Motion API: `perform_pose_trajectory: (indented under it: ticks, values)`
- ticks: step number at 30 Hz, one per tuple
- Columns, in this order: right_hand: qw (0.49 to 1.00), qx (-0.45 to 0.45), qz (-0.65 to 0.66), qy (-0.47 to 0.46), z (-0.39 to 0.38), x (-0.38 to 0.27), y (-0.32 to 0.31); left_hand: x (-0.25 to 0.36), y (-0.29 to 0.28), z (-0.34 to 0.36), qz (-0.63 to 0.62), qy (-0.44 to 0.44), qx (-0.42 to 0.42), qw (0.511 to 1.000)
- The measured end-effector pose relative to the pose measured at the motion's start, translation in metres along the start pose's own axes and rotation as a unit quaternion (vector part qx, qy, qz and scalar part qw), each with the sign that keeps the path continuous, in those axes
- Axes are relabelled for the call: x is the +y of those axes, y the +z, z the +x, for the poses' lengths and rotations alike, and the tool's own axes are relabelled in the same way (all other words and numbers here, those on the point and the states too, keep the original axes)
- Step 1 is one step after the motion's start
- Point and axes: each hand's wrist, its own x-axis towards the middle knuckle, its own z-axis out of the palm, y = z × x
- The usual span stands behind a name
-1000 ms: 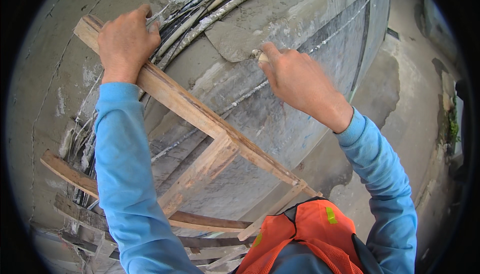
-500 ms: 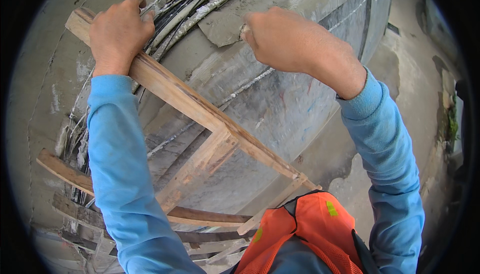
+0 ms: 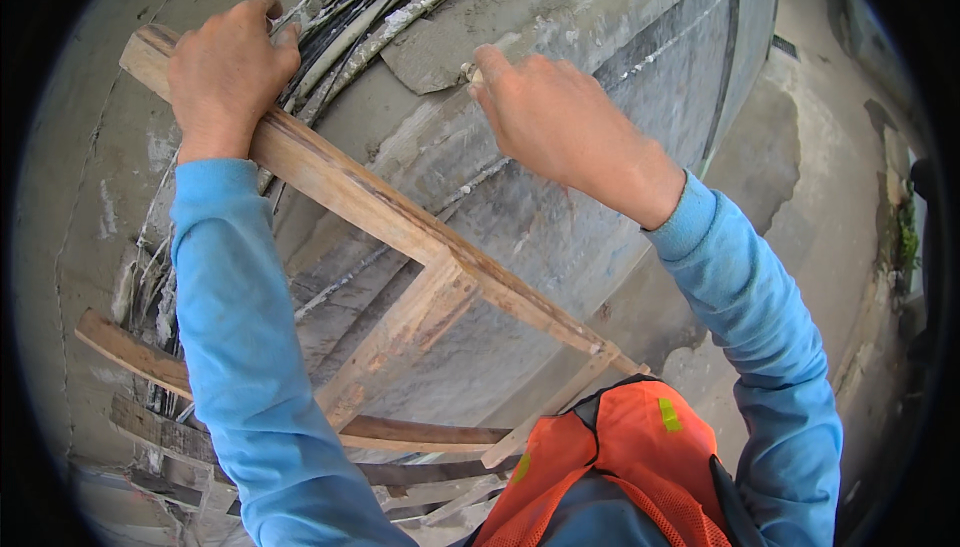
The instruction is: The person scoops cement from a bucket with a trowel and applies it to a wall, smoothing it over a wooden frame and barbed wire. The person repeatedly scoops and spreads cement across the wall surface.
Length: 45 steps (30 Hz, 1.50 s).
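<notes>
My left hand (image 3: 225, 72) is closed over the upper end of a timber rail (image 3: 350, 187), part of a ladder-like wooden frame. Its thumb and index finger stick out past the wood, close to a thin pale wire; the other fingers are mostly hidden. Over the grey wall, my right hand (image 3: 560, 127) is a fist around what looks like the pale handle of a plastering trowel. A flat grey edge with a square corner (image 3: 425, 59), apparently the trowel's mortar-coated blade, lies against the wall beside it. Most of the grip is hidden by the hand.
A bundle of cables and pipes (image 3: 375, 22) runs along the wall by my left hand. A cross-piece (image 3: 400, 337) joins the rail to a lower timber (image 3: 425, 434). Loose wires (image 3: 155, 292) and old boards (image 3: 165, 432) lie at left. Damp concrete ground (image 3: 770, 167) is at right.
My right hand has moved left and slightly down along the wall, its wrist swinging lower. My left hand keeps its place on the timber; the whole view has shifted a little.
</notes>
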Motion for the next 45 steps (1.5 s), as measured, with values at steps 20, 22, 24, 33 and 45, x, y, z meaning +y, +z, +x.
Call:
perform_pose_trajectory:
  ticks: [20, 22, 24, 33, 45]
  values:
    - [0.998, -0.019, -0.047, 0.034, -0.012, -0.006, -0.012, -0.002, 0.001, -0.001, -0.011, 0.005, 0.006, 1.000]
    - [0.998, -0.007, -0.061, 0.017, -0.003, -0.003, -0.009, -0.001, 0.001, -0.001, -0.005, 0.005, 0.007, 1.000]
    - [0.996, -0.005, -0.090, 0.014, 0.007, -0.001, -0.007, -0.001, 0.001, -0.002, -0.001, 0.003, 0.003, 1.000]
    - [0.989, 0.000, -0.140, 0.047, 0.033, 0.019, -0.021, -0.002, 0.005, -0.003, -0.005, 0.000, 0.003, 1.000]
    - [0.992, -0.072, -0.085, 0.059, 0.036, 0.010, -0.042, 0.003, -0.003, -0.001, -0.033, -0.021, 0.012, 0.999]
